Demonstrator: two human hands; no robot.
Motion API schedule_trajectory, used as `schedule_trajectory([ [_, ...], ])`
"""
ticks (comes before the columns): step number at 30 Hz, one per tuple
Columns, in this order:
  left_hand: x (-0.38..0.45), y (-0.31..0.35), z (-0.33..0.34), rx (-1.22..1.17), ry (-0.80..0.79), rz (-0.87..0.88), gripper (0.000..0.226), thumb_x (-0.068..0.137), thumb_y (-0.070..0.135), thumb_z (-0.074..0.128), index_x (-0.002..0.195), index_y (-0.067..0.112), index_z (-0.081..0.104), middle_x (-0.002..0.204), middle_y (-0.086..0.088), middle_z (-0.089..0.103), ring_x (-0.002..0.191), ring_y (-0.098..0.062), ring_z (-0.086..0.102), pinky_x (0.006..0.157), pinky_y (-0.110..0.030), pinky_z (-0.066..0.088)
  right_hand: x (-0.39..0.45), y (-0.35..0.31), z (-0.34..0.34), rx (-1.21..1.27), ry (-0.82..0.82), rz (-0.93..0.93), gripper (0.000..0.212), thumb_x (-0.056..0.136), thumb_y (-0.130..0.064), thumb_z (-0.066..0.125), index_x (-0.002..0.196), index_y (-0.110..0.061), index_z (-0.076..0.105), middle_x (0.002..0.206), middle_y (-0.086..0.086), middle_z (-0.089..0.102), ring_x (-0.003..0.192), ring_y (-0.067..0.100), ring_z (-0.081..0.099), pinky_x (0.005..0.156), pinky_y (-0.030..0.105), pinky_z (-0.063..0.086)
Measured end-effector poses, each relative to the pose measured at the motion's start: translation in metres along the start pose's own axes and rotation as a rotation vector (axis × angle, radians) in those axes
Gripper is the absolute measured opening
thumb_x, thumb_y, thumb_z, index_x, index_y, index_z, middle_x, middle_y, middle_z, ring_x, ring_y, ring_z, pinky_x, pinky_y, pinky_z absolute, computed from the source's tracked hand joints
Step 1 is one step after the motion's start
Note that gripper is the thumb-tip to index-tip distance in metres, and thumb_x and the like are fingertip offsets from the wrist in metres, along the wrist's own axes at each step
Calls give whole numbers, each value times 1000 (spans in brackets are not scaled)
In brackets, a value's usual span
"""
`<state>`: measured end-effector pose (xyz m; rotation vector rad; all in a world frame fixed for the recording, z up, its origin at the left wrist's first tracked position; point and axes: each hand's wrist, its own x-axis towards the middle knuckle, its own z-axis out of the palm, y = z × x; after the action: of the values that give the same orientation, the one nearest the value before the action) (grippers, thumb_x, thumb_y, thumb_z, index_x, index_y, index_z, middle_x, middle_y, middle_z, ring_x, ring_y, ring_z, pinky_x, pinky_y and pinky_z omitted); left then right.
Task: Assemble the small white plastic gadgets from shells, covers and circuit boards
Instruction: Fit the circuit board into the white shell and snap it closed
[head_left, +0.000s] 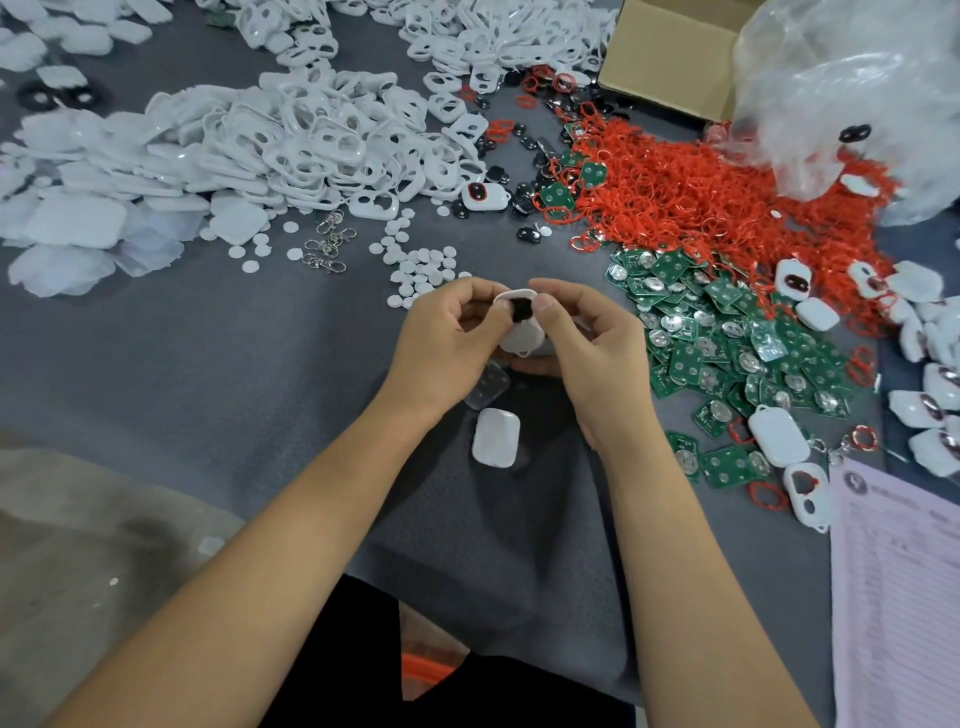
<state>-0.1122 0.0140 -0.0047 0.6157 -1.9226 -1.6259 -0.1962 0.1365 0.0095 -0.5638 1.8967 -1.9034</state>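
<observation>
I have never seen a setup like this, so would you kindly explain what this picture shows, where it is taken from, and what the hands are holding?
There is no machine here: a person works with bare hands, and the one picture comes from a camera worn on the head, looking down at a grey table. The left hand and right hand together pinch a small white shell with a black part at its top. Below them lies a closed white gadget. Around it are heaps of parts: white covers, red rings, green circuit boards, small white discs, metal clasps, a cardboard box and a printed sheet.
</observation>
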Motion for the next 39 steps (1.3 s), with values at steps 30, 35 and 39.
schedule_trajectory([
  [30, -4, 3, -1, -156, -67, -41, 13, 100, 14, 66, 109, 7, 72, 92, -2, 78, 81, -18, 77, 74, -29, 63, -1, -4, -3, 58, -62, 107, 18, 100, -3, 62, 114, -3, 74, 80, 16, 59, 60, 12, 48, 43, 24, 45],
  [35, -4, 3, -3, -90, -94, 27, 15, 100, 11, 67, 114, 8, 73, 101, -1, 77, 89, -9, 75, 75, -19, 57, -2, -4, -5, 35, -82, 65, 21, 102, -3, 60, 118, -5, 73, 82, 12, 67, 67, 14, 59, 46, 24, 50],
  [39, -4, 2, -4, -39, -105, 17, 16, 100, 14, 67, 114, 10, 75, 97, 0, 79, 87, -9, 76, 75, -20, 58, -3, -4, -2, 21, -29, 34, 11, 100, -5, 66, 110, -9, 67, 94, 11, 72, 79, 22, 69, 48, 27, 54],
])
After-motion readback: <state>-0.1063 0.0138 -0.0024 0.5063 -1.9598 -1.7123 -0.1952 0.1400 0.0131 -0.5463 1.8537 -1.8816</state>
